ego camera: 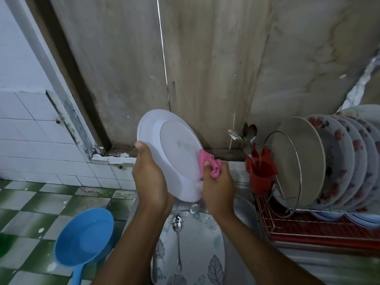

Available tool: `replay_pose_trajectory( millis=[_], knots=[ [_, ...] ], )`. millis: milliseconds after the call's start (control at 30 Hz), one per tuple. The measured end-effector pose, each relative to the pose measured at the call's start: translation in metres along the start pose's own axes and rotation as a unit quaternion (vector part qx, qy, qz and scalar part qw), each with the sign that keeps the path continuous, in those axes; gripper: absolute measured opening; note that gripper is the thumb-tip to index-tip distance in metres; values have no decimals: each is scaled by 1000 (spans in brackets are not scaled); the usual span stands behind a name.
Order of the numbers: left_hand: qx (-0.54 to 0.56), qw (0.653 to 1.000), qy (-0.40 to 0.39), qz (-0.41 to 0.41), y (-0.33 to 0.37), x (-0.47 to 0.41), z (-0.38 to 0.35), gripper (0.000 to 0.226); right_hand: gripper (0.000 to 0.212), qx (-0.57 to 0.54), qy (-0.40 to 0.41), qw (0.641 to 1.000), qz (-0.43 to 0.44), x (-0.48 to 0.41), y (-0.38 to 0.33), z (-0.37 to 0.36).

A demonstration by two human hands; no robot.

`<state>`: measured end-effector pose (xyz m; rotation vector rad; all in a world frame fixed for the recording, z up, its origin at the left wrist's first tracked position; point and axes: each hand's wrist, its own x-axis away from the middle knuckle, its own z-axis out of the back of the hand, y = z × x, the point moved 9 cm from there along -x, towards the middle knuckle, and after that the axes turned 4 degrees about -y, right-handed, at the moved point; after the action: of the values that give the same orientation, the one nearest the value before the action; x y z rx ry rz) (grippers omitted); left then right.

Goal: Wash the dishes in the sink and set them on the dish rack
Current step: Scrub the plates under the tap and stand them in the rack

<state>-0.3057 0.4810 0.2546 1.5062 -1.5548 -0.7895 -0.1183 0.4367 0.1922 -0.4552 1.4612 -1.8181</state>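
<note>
While the left hand (152, 177) grips the tilted plate (176, 145), underside toward camera, the right hand (219, 188) clutches a pink cloth (213, 166).

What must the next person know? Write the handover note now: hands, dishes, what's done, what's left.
Hands: the left hand grips the white plate by its left rim, tilted, underside toward the camera. The right hand holds a pink cloth against the plate's lower right edge.
Things: below the hands lies a leaf-patterned tray with a spoon on it. The rack is at the right.
Done: a row of plates stands in the rack; cutlery sits in its red cup.
Left: finish scrubbing this plate, rinse and rack it, then likely the tray and spoon.
</note>
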Motion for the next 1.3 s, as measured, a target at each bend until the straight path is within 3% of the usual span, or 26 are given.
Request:
replay_pose_trajectory(
  millis=[100, 200, 400, 500, 567, 667, 767, 833, 900, 1033, 1100, 1200, 1300],
  knots=[
    [-39, 997, -62, 18, -4, 11, 0, 33, 24, 53, -26, 995, -83, -42, 24, 7],
    [-120, 987, -108, 23, -5, 20, 2, 34, 28, 77, -23, 995, -66, -78, 4, 9],
    [-212, 968, -134, 13, -15, 16, -6, 39, 24, 111, -101, 979, 140, -62, -108, -26],
    [-103, 979, -172, 13, -15, 12, -22, 67, 15, 119, -141, 947, 262, -12, -134, -48],
    [4, 986, -161, 50, -14, 4, -22, 68, 15, 119, -117, 939, 301, 16, -135, -45],
    [33, 987, -115, 105, -15, -8, -15, 62, 28, 79, -93, 953, 276, 39, -102, -27],
    [-67, 994, -25, 77, 0, -14, 3, 49, 30, 39, -70, 985, 150, 18, -48, -8],
    [-87, 993, -37, 67, 0, -7, 2, 49, 24, 68, -58, 995, 52, -17, -21, 1],
    [-107, 989, -63, 79, -10, 1, -3, 59, 19, 100, -37, 994, 17, -45, -27, 10],
    [-142, 987, -63, 34, -5, 12, -13, 44, 22, 35, -46, 993, 103, -41, -87, -2],
    [-131, 990, -46, 25, 6, 13, -12, 44, 19, 56, -73, 983, 160, -16, -100, -10],
    [-67, 998, -12, 6, 24, 7, 0, 40, 37, 84, -92, 961, 249, 29, -98, -5],
    [13, 999, -38, 16, 35, 15, -1, 36, 32, 79, -89, 948, 295, 39, -91, 20]
  ],
)
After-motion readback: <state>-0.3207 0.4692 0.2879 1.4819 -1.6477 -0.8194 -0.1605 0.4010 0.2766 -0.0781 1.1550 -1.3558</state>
